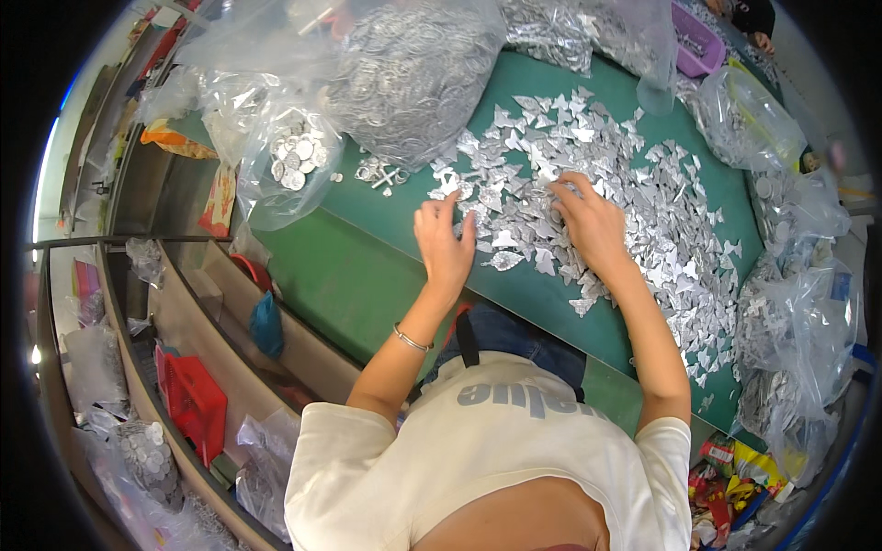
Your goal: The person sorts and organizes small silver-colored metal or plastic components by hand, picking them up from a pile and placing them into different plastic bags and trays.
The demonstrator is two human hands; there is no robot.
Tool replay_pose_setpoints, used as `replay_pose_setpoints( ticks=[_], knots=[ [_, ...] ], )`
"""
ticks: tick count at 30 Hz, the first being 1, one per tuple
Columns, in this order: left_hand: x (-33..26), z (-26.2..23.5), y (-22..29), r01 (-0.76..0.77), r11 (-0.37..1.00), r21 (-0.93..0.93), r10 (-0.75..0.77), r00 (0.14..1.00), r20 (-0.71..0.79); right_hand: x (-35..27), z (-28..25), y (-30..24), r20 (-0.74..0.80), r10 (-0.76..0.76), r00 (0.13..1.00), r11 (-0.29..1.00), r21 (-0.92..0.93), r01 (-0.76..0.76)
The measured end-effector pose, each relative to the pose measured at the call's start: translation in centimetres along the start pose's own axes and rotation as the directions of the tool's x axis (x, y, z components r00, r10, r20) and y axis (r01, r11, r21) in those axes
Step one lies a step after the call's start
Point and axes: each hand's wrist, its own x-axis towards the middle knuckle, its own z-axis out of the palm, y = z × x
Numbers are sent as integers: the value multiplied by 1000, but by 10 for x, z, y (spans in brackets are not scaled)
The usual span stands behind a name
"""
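Observation:
A broad heap of small flat silver metal pieces (661, 248), many with pointed, winged outlines, covers the green tabletop (367, 197). My left hand (445, 246) is at the heap's left edge, thumb and forefinger apart, with no piece visible between them. Farther right, my right hand (593, 225) reaches into the heap, fingers bent and apart; its fingertips touch loose pieces, and a bright piece (548, 174) lies beside them. An oval, leaf-like piece (503, 261) rests near the table's front edge, between my hands.
A large clear bag of metal rings (404, 83) stands behind my left hand. Beside it is a bag of round discs (297, 158). More filled bags (795, 321) line the right side. A purple basket (698, 41) and a person's hand (763, 41) show at far right. Left are shelves with a red bin (195, 404).

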Motion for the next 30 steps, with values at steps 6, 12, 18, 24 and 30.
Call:
replay_pose_setpoints(
  ticks=[6, 12, 18, 24, 30],
  knots=[
    [5, 13, -6, -78, 997, 22, 75, 991, 115, 21, 38, 3, 74, -39, 997, 982, -183, 52],
    [6, 21, -3, -141, 989, -30, 144, 983, 112, 7, 10, 27, -35, 372, 928, 889, 303, -345],
    [4, 15, -7, -152, 978, -142, 165, 983, 85, 16, -40, 34, 698, 212, 684, 714, 367, -596],
    [6, 15, -4, -172, 971, -165, 182, 982, 48, 45, -53, 25, 649, 156, 745, 764, 398, -507],
    [5, 15, -7, -172, 972, -160, 182, 982, 46, 122, -60, 35, 496, 117, 860, 911, 292, -292]
  ],
)
